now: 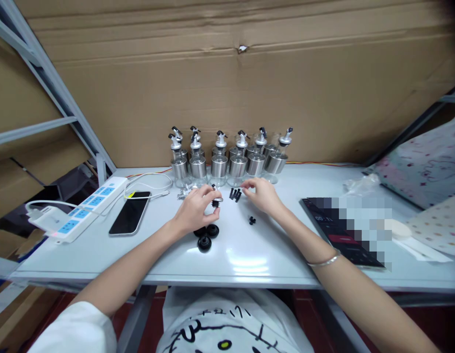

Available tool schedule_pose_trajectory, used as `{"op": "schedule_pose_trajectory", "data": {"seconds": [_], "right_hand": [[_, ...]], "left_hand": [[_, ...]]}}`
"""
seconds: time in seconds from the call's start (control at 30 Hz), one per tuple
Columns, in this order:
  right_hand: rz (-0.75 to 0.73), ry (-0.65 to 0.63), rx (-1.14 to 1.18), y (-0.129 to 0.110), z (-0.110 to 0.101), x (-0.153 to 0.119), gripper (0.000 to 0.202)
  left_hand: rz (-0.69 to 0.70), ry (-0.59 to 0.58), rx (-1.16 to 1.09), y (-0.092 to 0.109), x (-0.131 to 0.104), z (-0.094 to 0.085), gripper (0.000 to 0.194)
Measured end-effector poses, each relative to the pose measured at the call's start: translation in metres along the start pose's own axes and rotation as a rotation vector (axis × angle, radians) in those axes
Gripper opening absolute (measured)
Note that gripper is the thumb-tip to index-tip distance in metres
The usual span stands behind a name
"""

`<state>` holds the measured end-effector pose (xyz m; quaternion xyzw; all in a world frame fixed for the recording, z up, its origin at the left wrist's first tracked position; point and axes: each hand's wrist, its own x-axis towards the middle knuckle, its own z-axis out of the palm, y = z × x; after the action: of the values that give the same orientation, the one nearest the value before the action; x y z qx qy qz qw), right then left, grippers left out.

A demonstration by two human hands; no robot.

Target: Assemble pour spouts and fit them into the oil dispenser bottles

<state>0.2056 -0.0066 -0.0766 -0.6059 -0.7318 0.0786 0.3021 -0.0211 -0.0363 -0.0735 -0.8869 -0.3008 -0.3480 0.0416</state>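
Note:
My left hand (197,208) is closed around a bottle pourer stopper (215,202) with a silver collar and black ribbed plug, held upright over the table. Right beside several slim black plastic pieces (235,194) is my right hand (263,194), its thumb and fingertips drawn together; what is between them, if anything, is too small to make out. A cluster of tiny black parts (252,220) lies below that hand. Round black ribbed stoppers (204,243) rest under my left wrist. Silver pourer parts (185,192) lie partly hidden behind my left hand.
Glass and steel oil bottles (219,166), many with pourers fitted, stand in rows before a cardboard wall (227,88). Leftward are a phone (130,214), a white power strip (89,211) and its cable. A tablet (341,235) and a clear plastic bag (362,185) lie to the right.

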Motion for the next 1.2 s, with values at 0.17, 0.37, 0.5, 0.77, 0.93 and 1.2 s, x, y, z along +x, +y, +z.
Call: {"op": "schedule_pose_trajectory", "data": {"seconds": [0.17, 0.37, 0.5, 0.77, 0.93, 1.2], "right_hand": [[0.03, -0.234, -0.091, -0.002, 0.006, -0.002, 0.019], [0.064, -0.29, -0.159, -0.003, 0.006, -0.004, 0.013], [0.108, -0.28, -0.163, 0.01, 0.004, -0.001, 0.007], [0.139, -0.258, -0.007, 0.009, 0.001, 0.0, 0.012], [-0.008, -0.1, 0.48, -0.014, -0.001, -0.005, 0.011], [-0.016, -0.063, 0.941, -0.035, 0.0, -0.016, 0.029]], "left_hand": [[-0.017, -0.049, 0.001, 0.003, 0.0, 0.001, 0.021], [-0.101, -0.099, -0.16, 0.006, -0.001, -0.004, 0.018], [-0.203, -0.107, -0.328, 0.006, -0.001, -0.001, 0.014], [-0.415, -0.027, -0.782, 0.002, 0.0, 0.011, 0.065], [-0.421, -0.081, -0.837, 0.004, 0.0, 0.01, 0.071], [-0.394, -0.063, -0.772, 0.003, -0.001, 0.009, 0.071]]}}
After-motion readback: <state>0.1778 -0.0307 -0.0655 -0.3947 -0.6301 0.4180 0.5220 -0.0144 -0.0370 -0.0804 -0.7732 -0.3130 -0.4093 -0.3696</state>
